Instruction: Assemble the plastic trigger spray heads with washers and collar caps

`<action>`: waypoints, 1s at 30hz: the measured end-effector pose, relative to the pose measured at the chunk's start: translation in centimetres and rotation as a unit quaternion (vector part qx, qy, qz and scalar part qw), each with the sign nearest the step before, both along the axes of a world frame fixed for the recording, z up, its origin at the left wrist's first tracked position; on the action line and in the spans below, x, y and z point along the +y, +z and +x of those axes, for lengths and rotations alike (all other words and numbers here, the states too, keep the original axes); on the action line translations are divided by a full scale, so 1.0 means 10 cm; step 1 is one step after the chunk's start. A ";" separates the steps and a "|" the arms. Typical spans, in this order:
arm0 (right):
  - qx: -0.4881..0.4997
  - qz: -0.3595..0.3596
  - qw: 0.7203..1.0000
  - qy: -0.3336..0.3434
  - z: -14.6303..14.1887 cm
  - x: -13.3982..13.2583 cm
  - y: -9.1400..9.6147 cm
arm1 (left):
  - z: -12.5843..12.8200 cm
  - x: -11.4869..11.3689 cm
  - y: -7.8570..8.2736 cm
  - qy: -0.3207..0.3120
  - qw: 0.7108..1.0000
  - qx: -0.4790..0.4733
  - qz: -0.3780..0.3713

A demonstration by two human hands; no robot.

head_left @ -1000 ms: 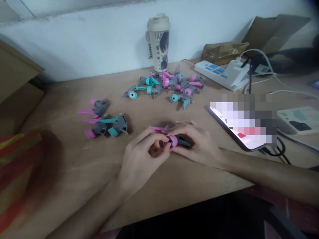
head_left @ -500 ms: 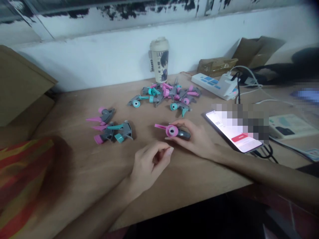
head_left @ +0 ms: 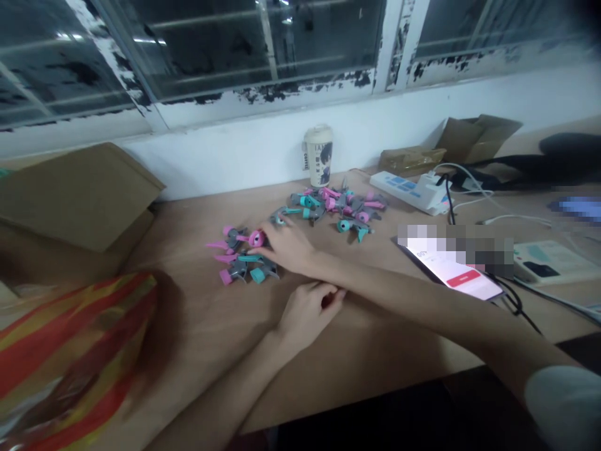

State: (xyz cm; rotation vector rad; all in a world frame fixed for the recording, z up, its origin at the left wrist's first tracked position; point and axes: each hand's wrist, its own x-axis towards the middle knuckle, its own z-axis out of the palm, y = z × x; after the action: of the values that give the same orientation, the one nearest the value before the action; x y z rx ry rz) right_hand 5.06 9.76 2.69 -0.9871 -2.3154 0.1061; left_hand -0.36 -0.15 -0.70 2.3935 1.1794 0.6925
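One pink trigger (head_left: 256, 239) was pinched in the right hand (head_left: 287, 246), left of the cup (head_left: 320, 156) and nearer my camera. Beside it, same side of the cup, lay a small cluster (head_left: 226, 276); touching or apart, I couldn't tell from my remote post. I judged it light, stiff plastic, slightly slick, its thin lever the fragile part; best hold, the thick body behind the ring. Ring faced me; lever seemingly pointed left, away from the cup. Long axis ran roughly sideways, body end hidden. Left hand (head_left: 307, 316), in front of the cup: curled closed, nothing visible inside.
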 end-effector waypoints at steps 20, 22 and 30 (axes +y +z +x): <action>-0.129 -0.034 0.957 -0.257 1.58 0.76 0.05 | 0.01 0.01 0.02 -0.005 0.999 0.031 -0.006; -0.137 -0.031 0.955 -0.261 1.56 0.82 0.00 | 0.01 0.01 0.03 -0.002 1.000 0.030 -0.006; -0.097 -0.025 0.960 -0.262 1.48 0.89 -0.05 | 0.00 0.03 0.01 0.001 1.000 0.018 -0.006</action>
State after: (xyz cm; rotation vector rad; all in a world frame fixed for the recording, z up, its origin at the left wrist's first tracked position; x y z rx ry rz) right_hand 19.85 18.71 2.15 -1.6642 -2.1423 -0.1563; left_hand -0.31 0.13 -0.56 2.4045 1.1966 0.6424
